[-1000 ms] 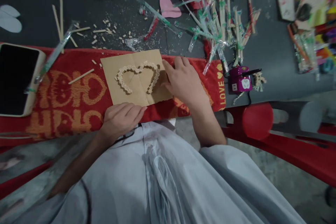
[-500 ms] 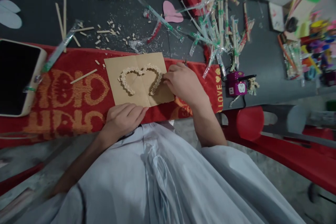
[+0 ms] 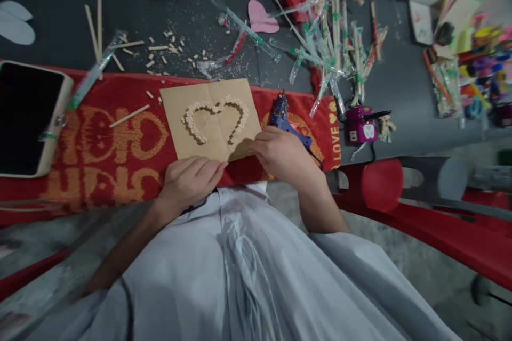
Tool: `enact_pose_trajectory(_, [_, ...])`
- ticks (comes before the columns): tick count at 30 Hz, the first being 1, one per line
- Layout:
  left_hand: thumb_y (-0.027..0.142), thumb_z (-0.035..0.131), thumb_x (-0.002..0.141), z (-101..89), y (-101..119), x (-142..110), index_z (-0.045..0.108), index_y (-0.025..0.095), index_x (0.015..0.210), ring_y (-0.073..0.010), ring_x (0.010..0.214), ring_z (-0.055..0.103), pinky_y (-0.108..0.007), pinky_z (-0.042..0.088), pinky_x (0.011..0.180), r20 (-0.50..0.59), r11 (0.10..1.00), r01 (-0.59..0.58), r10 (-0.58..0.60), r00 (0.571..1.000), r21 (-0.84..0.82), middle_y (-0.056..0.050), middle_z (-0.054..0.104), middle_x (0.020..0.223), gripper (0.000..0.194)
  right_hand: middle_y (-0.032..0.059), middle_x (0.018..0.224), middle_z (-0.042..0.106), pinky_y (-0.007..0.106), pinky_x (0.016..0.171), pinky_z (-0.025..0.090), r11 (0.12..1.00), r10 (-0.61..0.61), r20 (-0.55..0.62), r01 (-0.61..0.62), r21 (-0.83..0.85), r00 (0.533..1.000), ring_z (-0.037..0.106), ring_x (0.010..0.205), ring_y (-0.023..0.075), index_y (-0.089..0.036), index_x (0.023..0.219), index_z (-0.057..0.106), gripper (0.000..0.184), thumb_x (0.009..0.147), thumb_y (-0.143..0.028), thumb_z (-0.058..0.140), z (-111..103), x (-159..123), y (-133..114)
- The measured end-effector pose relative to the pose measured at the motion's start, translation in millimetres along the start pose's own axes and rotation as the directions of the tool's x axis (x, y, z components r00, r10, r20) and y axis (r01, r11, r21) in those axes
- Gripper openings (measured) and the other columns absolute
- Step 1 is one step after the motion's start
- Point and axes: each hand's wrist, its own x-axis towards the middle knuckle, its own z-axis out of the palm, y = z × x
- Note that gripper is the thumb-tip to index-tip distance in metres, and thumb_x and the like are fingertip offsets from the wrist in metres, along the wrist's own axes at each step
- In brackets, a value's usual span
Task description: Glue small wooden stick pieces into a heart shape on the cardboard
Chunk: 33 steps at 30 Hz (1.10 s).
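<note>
A creased sheet of brown card (image 3: 176, 117) lies on the red towel. On it stands an unclosed heart outline made of short pale stick pieces (image 3: 194, 127), with its bottom point open. My left hand (image 3: 194, 180) is closed on the card's near edge, its thumb side by the fold. At the near right corner of the card rests my right hand (image 3: 280, 155), fingers bunched and pinching the edge; the fingertips are partly hidden. A blue glue gun (image 3: 288, 125) lies on the towel just beyond my right hand, partly covered by it.
A phone (image 3: 30, 117) lies at the left on the red towel (image 3: 96, 181). Loose sticks (image 3: 130, 116), cut bits and plastic wrappers (image 3: 240, 21) litter the dark table. Pink paper heart (image 3: 262, 16), wrapped sticks and a purple box (image 3: 362, 125) lie rightward. Red chair (image 3: 384, 184) at right.
My right hand has moved from the heart's right side toward me, down to the card's near right corner. The glue gun behind it is now uncovered. My left hand has stayed put.
</note>
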Motion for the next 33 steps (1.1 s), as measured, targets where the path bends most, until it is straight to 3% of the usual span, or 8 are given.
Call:
enact_pose_trajectory(6, [0.019,0.064,0.094,-2.2,1,5,0.056,0.021,0.068,-0.0120,0.056,0.055,-0.028,0.039,0.055,-0.016,0.999,-0.034,0.034,0.999,-0.008,0.002,0.060,0.060,0.027,0.0077,0.083,0.073,0.032,0.072,0.037,0.997,-0.065,-0.001,0.065,0.040,0.998,0.055,0.078,0.0187,-0.013,0.083,0.075,0.022,0.093,-0.010,0.055,12,-20,-9])
enact_pose_trajectory(13, [0.020,0.062,0.095,-5.9,2,7,0.054,0.021,0.064,-0.0125,0.053,0.053,-0.029,0.036,0.053,0.012,0.999,-0.038,0.038,0.999,-0.013,0.002,0.055,0.055,0.032,0.0071,0.080,0.074,0.030,0.071,0.037,0.995,-0.053,0.013,0.051,0.083,0.999,0.059,0.078,0.0180,-0.014,0.077,0.075,0.022,0.093,-0.014,0.060,21,-36,-14])
enact_pose_trajectory(17, [0.022,0.059,0.096,-4.4,3,8,0.057,0.022,0.066,-0.0134,0.055,0.056,-0.029,0.037,0.054,0.052,1.000,-0.002,0.003,0.999,-0.012,0.002,0.058,0.057,0.030,0.0078,0.083,0.076,0.030,0.070,0.037,0.994,0.012,0.049,-0.017,0.111,0.999,0.061,0.078,0.0179,-0.014,0.080,0.076,0.020,0.092,-0.015,0.061,23,-44,-12])
enact_pose_trajectory(20, [0.024,0.057,0.097,1.0,4,11,0.061,0.022,0.074,-0.0151,0.061,0.062,-0.030,0.038,0.056,0.078,0.994,0.104,-0.105,0.991,0.013,0.000,0.065,0.064,0.023,0.0068,0.085,0.076,0.031,0.070,0.038,0.991,0.101,0.046,-0.104,0.087,0.994,0.064,0.083,0.0191,-0.015,0.082,0.076,0.018,0.092,-0.016,0.061,23,-52,-5])
enact_pose_trajectory(25, [0.032,0.061,0.095,14.7,9,20,0.068,0.021,0.086,-0.0185,0.064,0.067,-0.032,0.036,0.054,0.135,0.959,0.274,-0.282,0.950,0.077,-0.001,0.070,0.068,0.016,0.0077,0.085,0.075,0.032,0.074,0.042,0.972,0.236,-0.053,-0.236,0.018,0.970,0.065,0.087,0.0223,-0.016,0.082,0.075,0.020,0.090,-0.011,0.058,23,-65,13])
enact_pose_trajectory(28, [0.037,0.062,0.094,22.1,13,25,0.072,0.020,0.096,-0.0207,0.068,0.069,-0.031,0.037,0.056,0.159,0.931,0.354,-0.365,0.917,0.094,-0.003,0.072,0.071,0.019,0.0098,0.094,0.075,0.034,0.077,0.044,0.955,0.295,-0.134,-0.298,-0.002,0.946,0.065,0.091,0.0247,-0.016,0.094,0.076,0.024,0.086,-0.006,0.056,21,-73,22])
enact_pose_trajectory(31, [0.040,0.063,0.094,27.9,16,28,0.071,0.020,0.096,-0.0214,0.071,0.069,-0.031,0.038,0.058,0.184,0.916,0.385,-0.400,0.898,0.113,-0.005,0.073,0.074,0.022,0.0113,0.100,0.075,0.035,0.078,0.047,0.955,0.292,-0.235,-0.295,0.024,0.927,0.064,0.094,0.0256,-0.015,0.111,0.073,0.034,0.085,-0.006,0.054,15,-76,25])
enact_pose_trajectory(33, [0.042,0.061,0.095,30.9,16,28,0.071,0.020,0.094,-0.0217,0.073,0.070,-0.031,0.039,0.059,0.181,0.912,0.392,-0.408,0.895,0.117,-0.005,0.073,0.076,0.024,0.0111,0.097,0.074,0.035,0.077,0.047,0.957,0.283,-0.300,-0.286,0.034,0.911,0.064,0.092,0.0255,-0.016,0.109,0.073,0.027,0.090,-0.013,0.054,10,-73,24])
